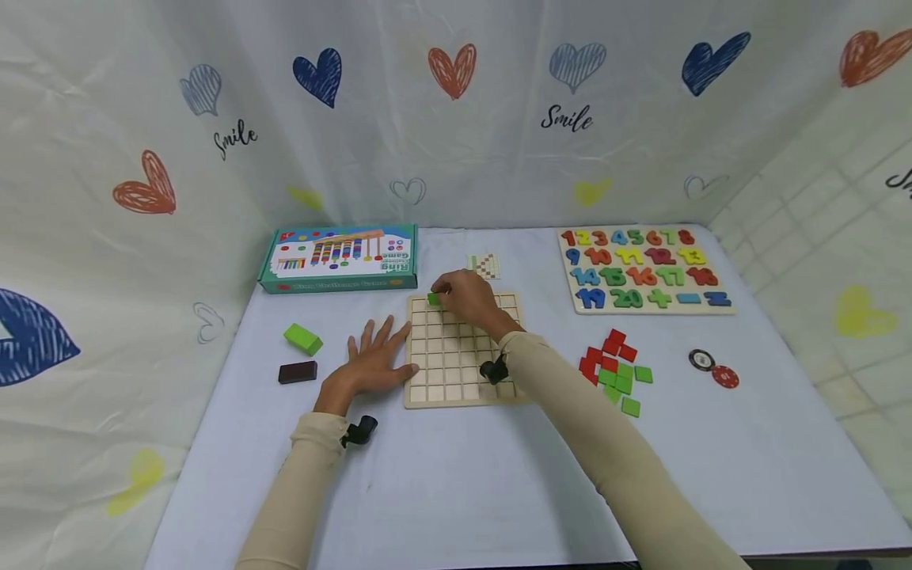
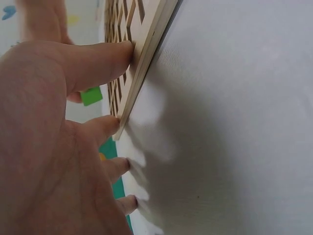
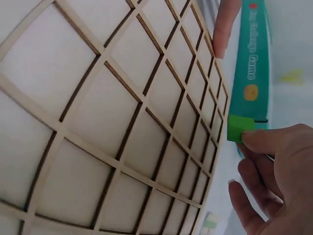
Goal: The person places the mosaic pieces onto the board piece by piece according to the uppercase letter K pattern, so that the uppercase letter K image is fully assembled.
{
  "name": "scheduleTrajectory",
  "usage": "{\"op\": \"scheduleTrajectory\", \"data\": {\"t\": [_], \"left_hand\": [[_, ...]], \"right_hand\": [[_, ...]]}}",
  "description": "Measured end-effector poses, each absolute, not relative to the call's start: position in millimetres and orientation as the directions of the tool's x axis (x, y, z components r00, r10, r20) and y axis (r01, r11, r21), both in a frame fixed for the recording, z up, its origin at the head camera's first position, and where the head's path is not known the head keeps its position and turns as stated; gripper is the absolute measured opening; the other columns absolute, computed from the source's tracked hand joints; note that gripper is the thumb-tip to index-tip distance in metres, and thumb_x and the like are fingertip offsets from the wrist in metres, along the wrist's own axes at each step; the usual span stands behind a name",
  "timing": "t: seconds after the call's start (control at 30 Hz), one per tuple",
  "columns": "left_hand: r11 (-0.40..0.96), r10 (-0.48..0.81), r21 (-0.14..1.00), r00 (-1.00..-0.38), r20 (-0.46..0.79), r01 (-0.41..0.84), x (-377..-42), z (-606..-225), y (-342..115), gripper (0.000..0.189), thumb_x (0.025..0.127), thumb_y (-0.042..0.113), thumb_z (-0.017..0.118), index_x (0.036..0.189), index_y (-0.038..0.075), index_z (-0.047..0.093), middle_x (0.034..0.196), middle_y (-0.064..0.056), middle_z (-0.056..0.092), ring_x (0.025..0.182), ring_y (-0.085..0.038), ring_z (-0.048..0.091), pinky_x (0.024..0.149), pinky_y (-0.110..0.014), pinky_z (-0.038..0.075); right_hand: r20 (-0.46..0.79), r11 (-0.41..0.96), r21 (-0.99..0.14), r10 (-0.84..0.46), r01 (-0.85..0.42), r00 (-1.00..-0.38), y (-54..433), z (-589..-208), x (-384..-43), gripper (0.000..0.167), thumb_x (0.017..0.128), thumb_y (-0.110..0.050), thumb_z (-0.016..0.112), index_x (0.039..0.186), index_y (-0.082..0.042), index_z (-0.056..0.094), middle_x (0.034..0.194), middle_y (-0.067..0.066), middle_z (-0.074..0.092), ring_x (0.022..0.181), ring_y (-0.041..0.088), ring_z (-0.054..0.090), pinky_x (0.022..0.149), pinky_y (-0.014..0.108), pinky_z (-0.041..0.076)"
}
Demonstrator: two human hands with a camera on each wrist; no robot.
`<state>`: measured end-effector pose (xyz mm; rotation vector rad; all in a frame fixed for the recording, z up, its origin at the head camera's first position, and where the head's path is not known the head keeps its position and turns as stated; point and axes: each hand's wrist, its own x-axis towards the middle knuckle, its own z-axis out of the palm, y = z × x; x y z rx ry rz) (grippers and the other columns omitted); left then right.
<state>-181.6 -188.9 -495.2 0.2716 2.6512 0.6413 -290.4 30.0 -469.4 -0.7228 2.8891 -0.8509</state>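
A wooden grid board lies in the middle of the table, its square cells framed by thin strips. Over its far left corner my right hand pinches a green square tile between thumb and fingers. In the right wrist view the tile is held above the board's edge, apart from the cells. My left hand rests at the board's left side with fingers spread. Its thumb touches the board's edge in the left wrist view.
Red tiles and green tiles lie loosely piled right of the board. A number puzzle, a game box, a pattern card, two round chips, a green block and a dark block surround it.
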Motion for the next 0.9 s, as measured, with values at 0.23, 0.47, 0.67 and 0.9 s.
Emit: {"op": "scheduleTrajectory", "data": {"t": [0.23, 0.47, 0.67, 0.9], "left_hand": [[0.873, 0.275, 0.480, -0.899, -0.340, 0.086, -181.0, -495.1, -187.5, 0.084, 0.104, 0.048, 0.056, 0.173, 0.021, 0.014, 0.179, -0.015, -0.005, 0.161, -0.047, -0.018, 0.121, -0.077, -0.011], [0.861, 0.289, 0.500, -0.899, -0.329, 0.094, -178.2, -491.7, -186.5, 0.084, 0.105, 0.048, 0.055, 0.172, 0.019, 0.015, 0.179, -0.017, -0.004, 0.161, -0.048, -0.017, 0.120, -0.077, -0.012], [0.865, 0.288, 0.492, -0.902, -0.322, 0.100, -178.6, -496.6, -187.4, 0.084, 0.105, 0.050, 0.055, 0.172, 0.019, 0.016, 0.179, -0.017, -0.003, 0.161, -0.049, -0.016, 0.120, -0.078, -0.011], [0.876, 0.285, 0.471, -0.900, -0.331, 0.104, -180.0, -496.5, -189.3, 0.084, 0.106, 0.050, 0.055, 0.173, 0.021, 0.014, 0.179, -0.016, -0.005, 0.161, -0.048, -0.018, 0.120, -0.078, -0.011]], "right_hand": [[0.036, 0.752, -0.544, -0.421, -0.371, -0.906, 25.0, -481.9, -295.0, 0.018, 0.103, -0.017, 0.070, 0.114, -0.013, 0.082, 0.112, 0.004, 0.079, 0.104, 0.020, 0.073, 0.089, 0.040, 0.059], [0.033, 0.745, -0.563, -0.412, -0.358, -0.910, 26.9, -487.7, -294.7, 0.019, 0.103, -0.016, 0.069, 0.116, -0.014, 0.083, 0.114, 0.005, 0.079, 0.109, 0.022, 0.070, 0.090, 0.041, 0.059], [0.021, 0.770, -0.526, -0.413, -0.361, -0.911, 26.3, -490.1, -295.0, 0.018, 0.103, -0.018, 0.070, 0.114, -0.015, 0.085, 0.113, 0.005, 0.076, 0.115, 0.026, 0.062, 0.090, 0.042, 0.057], [0.029, 0.762, -0.512, -0.445, -0.395, -0.895, 23.7, -490.6, -293.8, 0.016, 0.103, -0.018, 0.072, 0.112, -0.016, 0.086, 0.115, 0.005, 0.076, 0.111, 0.024, 0.064, 0.088, 0.038, 0.059]]}}
